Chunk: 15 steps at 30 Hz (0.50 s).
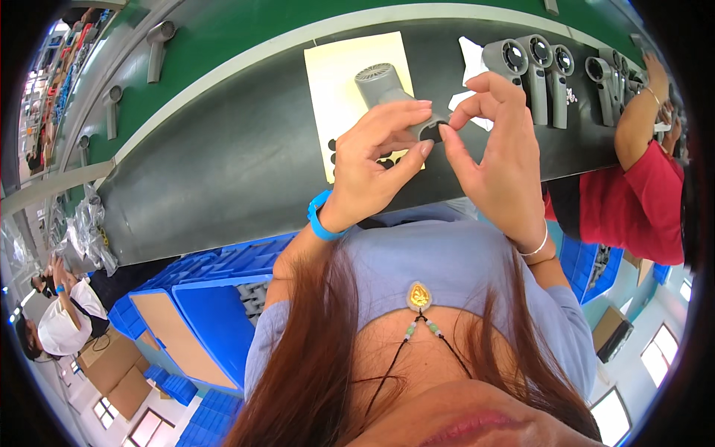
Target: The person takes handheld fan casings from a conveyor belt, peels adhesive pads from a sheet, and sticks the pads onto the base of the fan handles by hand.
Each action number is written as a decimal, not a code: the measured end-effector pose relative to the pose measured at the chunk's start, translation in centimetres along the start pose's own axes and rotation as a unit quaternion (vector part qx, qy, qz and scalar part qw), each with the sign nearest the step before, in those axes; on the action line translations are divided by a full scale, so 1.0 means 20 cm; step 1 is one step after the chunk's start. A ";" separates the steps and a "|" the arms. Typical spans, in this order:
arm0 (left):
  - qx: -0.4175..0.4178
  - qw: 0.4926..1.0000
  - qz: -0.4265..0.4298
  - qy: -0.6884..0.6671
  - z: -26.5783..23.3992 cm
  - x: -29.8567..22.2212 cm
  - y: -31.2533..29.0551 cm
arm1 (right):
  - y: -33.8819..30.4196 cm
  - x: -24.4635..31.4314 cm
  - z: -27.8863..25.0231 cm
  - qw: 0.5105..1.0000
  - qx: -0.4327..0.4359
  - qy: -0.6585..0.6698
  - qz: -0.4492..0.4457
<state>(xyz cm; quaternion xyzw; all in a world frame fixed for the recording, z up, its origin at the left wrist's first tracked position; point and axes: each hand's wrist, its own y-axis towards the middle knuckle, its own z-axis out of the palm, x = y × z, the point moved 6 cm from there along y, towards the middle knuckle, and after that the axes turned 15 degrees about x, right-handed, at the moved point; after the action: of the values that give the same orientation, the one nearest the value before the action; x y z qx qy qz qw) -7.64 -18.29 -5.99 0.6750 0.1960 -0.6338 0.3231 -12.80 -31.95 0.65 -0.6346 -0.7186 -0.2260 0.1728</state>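
Observation:
My left hand (366, 162) is wrapped around the handle of a grey handheld fan (378, 80), whose round grille points away from me. The handle's end faces toward my right hand (497, 153). There, my right thumb and forefinger pinch at a small black round pad (431, 132), which lies against the handle's end. Under the fan is a pale yellow sheet (328, 89). Several black round stickers sit along its lower part, partly covered by my left hand.
Several grey fans (538, 74) lie to the right near white paper scraps (472, 63). A co-worker in a red shirt (633, 205) reaches over the dark table (223, 164) at the right. More fans (156, 48) rest on the green surface beyond. Blue crates (216, 328) stand below left.

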 end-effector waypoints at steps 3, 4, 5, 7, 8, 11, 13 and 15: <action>-0.041 0.999 0.019 -0.012 -0.07 0.02 0.00 | 0.03 -0.11 -0.01 0.997 -0.063 0.024 0.040; -0.042 0.998 0.033 -0.013 -0.09 0.03 0.03 | 0.04 -0.15 -0.01 0.997 -0.071 0.016 0.036; -0.045 0.997 0.048 0.043 -0.14 0.04 0.07 | 0.06 -0.20 0.01 0.995 -0.058 0.039 0.067; -0.066 0.987 0.056 0.134 -0.25 0.09 0.17 | 0.09 -0.29 0.06 0.991 -0.032 0.073 0.111; -0.053 0.981 0.061 0.178 -0.31 0.12 0.26 | 0.09 -0.32 0.08 0.988 0.009 0.096 0.119; -0.079 0.949 0.067 0.296 -0.53 0.22 0.53 | 0.09 -0.30 0.11 0.995 0.024 0.083 0.053; -0.091 0.927 0.088 0.352 -0.64 0.28 0.70 | 0.08 -0.32 0.12 0.995 0.044 0.057 0.063; -0.076 0.912 0.112 0.387 -0.74 0.35 0.83 | 0.06 -0.33 0.09 0.996 0.032 0.050 0.064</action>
<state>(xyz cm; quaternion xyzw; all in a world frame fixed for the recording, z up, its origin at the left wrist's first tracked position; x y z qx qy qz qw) 15.25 -21.07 -9.94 0.8583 0.2764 -0.2664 0.3407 -10.57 -36.29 -4.33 -0.6609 -0.6740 -0.2229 0.2433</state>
